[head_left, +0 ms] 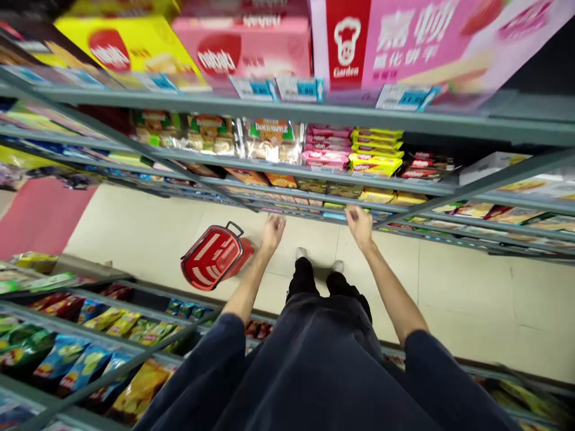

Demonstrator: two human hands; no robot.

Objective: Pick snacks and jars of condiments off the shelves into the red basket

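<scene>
My left hand (273, 231) hangs in the air over the aisle floor with its fingers curled inward, and nothing shows in it. A red shopping basket (212, 257) with a dark rim and raised handle stands on the floor just left of that forearm. My right hand (359, 226) is curled in the same way, in front of the lower shelves, also with nothing visible in it. Packs of waffles (272, 140), pink wafer packs (329, 146) and yellow wafer packs (376, 152) lie on a shelf beyond both hands. Neither hand appears to touch any goods.
A shelf edge (287, 108) with price tags crosses the upper view, bearing a yellow box (139, 51), a pink box (251, 51) and a large Garden box (404, 48). Behind me stands another rack with chip bags (85, 365). Pale floor tiles (462, 287) run between the racks.
</scene>
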